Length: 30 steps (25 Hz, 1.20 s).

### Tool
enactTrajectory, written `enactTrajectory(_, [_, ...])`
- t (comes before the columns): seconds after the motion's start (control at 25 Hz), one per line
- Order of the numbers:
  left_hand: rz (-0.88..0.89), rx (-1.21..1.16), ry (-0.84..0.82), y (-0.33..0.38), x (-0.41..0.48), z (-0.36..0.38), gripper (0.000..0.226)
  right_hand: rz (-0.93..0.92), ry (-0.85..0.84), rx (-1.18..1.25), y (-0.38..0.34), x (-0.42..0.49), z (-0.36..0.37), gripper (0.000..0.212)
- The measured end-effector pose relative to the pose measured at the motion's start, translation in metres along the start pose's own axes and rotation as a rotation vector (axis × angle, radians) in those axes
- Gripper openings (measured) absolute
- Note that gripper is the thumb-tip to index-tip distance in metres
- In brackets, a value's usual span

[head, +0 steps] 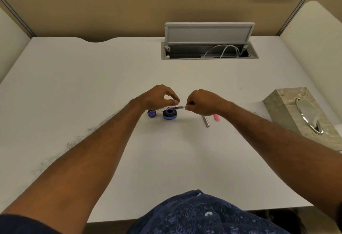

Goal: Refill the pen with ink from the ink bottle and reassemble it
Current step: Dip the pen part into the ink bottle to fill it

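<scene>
An open blue ink bottle (169, 114) stands on the white desk (92, 78), its cap (151, 113) lying just to its left. My right hand (202, 102) pinches the back end of a thin clear pen refill (179, 107), which slants down with its tip in the bottle's mouth. My left hand (161, 97) hovers just above and behind the bottle, thumb and fingertips curled together near the refill's front part; whether they touch it I cannot tell. A silver pen part (206, 121) and a pink pen part (216, 117) lie to the right.
A marbled tissue box (288, 111) stands at the desk's right edge. An open cable hatch (209, 48) with white cables sits at the back. Beige partition walls enclose the desk on three sides.
</scene>
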<state>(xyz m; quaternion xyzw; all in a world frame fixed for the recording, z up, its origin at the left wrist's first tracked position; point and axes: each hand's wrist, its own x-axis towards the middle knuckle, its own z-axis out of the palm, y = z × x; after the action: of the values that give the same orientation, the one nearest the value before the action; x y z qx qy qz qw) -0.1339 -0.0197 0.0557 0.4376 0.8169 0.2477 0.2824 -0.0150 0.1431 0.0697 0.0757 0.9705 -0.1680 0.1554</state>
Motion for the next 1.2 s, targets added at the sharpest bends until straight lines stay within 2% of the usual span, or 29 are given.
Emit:
enactTrajectory(0.24, [0.007, -0.013, -0.043, -0.005, 0.002, 0.003, 0.022, -0.045, -0.037, -0.007, -0.006, 0.020, -0.013, 0.025])
enactTrajectory(0.36, [0.024, -0.086, -0.017, -0.008, 0.002, 0.007, 0.016, -0.060, 0.002, 0.004, -0.012, 0.030, -0.022, 0.024])
enactTrajectory(0.6, [-0.022, -0.138, 0.053, -0.016, 0.002, 0.010, 0.018, -0.016, 0.125, 0.391, -0.016, 0.040, -0.029, 0.012])
enactTrajectory(1.2, [-0.073, -0.302, 0.078, -0.026, 0.002, 0.013, 0.028, 0.140, 0.182, 0.736, -0.011, 0.059, -0.012, 0.022])
